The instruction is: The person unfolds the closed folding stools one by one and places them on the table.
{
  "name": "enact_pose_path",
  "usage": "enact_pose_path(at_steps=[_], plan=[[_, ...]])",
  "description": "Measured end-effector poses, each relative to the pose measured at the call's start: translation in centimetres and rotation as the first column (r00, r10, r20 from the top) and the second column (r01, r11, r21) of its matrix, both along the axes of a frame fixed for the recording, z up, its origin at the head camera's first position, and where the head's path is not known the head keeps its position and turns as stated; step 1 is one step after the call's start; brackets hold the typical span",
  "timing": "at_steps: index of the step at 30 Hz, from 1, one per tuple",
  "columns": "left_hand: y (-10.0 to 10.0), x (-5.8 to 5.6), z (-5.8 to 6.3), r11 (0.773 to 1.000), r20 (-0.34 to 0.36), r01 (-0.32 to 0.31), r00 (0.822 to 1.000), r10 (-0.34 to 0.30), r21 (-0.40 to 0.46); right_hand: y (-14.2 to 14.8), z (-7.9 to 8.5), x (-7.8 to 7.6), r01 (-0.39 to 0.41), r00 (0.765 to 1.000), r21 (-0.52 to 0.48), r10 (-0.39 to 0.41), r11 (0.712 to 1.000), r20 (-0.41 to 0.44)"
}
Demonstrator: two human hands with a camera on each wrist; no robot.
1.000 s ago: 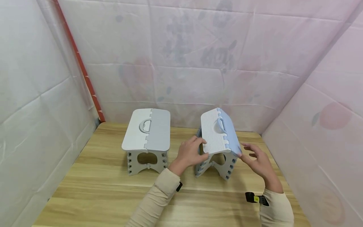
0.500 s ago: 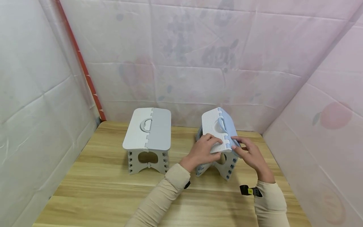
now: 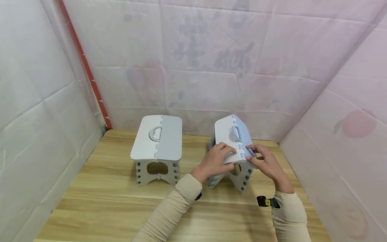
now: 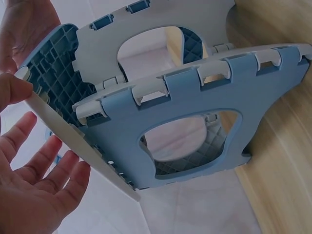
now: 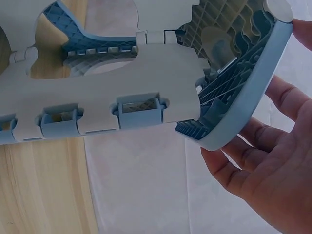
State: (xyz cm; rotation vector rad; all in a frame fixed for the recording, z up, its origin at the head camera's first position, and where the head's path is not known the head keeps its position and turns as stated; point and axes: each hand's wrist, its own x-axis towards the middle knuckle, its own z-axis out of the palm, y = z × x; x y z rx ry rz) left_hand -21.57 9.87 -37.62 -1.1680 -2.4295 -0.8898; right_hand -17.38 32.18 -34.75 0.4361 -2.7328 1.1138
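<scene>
A folding step stool (image 3: 223,131) with a white panel and a blue panel stands half folded on the table, its top peaked like a roof. My left hand (image 3: 216,159) rests on the near part of the white panel, thumb at the front end near the ridge. On the blue panel's outer face lies my right hand (image 3: 266,163), thumb at the ridge's near end. In the left wrist view, loosely bent fingers (image 4: 68,183) touch the white panel's outer side. The right wrist view has fingers (image 5: 265,136) along the blue panel. The stool's far legs are partly hidden.
A second folding stool (image 3: 157,137), white and grey with a flat top, stands unfolded to the left. Both stools are on a wooden table (image 3: 115,201). Pale printed sheets (image 3: 193,67) hang behind and at both sides, with a red strip (image 3: 86,67) at the left.
Both hands have moved inward onto the stool's peaked top, the left rightward onto the white panel, the right leftward onto the blue one. Little differs over the last half second.
</scene>
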Motion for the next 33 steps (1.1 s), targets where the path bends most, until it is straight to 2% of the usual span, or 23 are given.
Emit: enact_pose_path(at_steps=[10, 17, 21, 26, 33], plan=[[-0.53, 0.06, 0.48, 0.998, -0.003, 0.017, 1.0, -0.017, -0.068, 0.01, 0.09, -0.4, -0.012, 1.0, 0.051, 0.012, 0.999, 0.008], [-0.47, 0.01, 0.48, 0.995, -0.033, 0.046, 0.998, -0.049, -0.087, 0.17, 0.49, 0.0, -0.028, 1.0, 0.089, 0.028, 0.996, 0.002], [-0.39, -0.12, 0.59, 0.991, -0.056, 0.045, 0.997, -0.053, -0.127, 0.47, 0.54, 0.05, -0.051, 0.999, 0.106, 0.052, 0.993, -0.005], [-0.26, -0.21, 0.66, 0.984, -0.086, 0.046, 0.994, -0.062, -0.174, 0.69, 0.32, -0.12, -0.055, 0.997, 0.14, 0.063, 0.989, -0.052], [-0.14, -0.42, 0.77, 0.98, -0.123, 0.026, 0.991, -0.051, -0.199, 0.75, 0.14, -0.49, -0.059, 0.99, 0.196, 0.083, 0.979, -0.116]])
